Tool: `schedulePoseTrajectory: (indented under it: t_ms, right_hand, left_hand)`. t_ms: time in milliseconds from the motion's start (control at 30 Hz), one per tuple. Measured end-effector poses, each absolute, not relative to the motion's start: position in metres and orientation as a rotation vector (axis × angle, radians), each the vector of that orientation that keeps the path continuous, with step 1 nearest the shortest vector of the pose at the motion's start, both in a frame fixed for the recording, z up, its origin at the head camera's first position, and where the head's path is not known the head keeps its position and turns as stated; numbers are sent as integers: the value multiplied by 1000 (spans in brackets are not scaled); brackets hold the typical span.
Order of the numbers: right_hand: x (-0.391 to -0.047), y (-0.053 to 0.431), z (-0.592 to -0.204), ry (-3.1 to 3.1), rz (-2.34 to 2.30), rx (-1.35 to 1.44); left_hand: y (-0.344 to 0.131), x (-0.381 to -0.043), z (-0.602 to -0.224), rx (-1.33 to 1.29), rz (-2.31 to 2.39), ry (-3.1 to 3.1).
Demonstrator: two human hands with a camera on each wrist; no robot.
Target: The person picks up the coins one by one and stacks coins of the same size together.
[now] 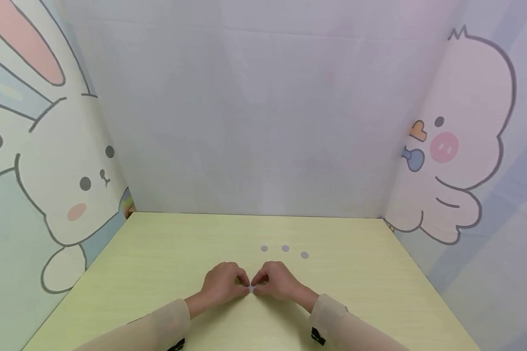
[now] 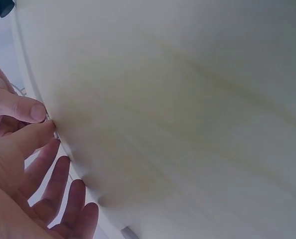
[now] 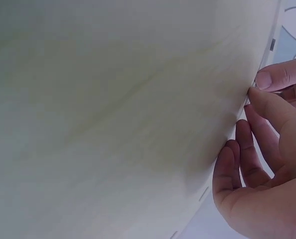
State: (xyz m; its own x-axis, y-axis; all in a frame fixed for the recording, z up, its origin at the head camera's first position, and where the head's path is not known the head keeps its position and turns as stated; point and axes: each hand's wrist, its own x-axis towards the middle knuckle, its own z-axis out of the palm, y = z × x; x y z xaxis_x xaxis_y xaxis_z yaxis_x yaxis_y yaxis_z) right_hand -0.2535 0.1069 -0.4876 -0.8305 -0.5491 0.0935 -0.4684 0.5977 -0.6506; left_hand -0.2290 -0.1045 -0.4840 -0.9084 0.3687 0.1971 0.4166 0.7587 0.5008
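Pale piece (image 1: pixel 252 289) pinched by L hand (image 1: pixel 224 282) & R hand (image 1: pixel 279 282), nr 3 flat rnd discs (image 1: pixel 285 248).

Pale yellow tabletop (image 1: pixel 180 248), grey-white backdrop (image 1: pixel 254 117), cartoon rabbit (image 1: pixel 66 180) at left, cartoon chick (image 1: pixel 474 107) at right

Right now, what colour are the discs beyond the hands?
The discs look greyish lilac, clearest in the head view.

Small pale-grey piece (image 1: pixel 252 289), mostly covered, pinched between left hand (image 1: pixel 223 283) and right hand (image 1: pixel 279 282); contact with surface (image 1: pixel 180 243) unclear.
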Motion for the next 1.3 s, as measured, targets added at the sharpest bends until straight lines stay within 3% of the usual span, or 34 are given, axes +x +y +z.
schedulePoseTrajectory:
  t_ms: [467, 1300]
  right_hand:
    - [-267, 132, -478, 2753, -1021, -867]
    - [-333, 140, -475, 2990, -930, -869]
  left_hand:
    - [-101, -228, -483, -625, -826, -2887]
    - [-105, -228, -483, -624, -816, -2876]
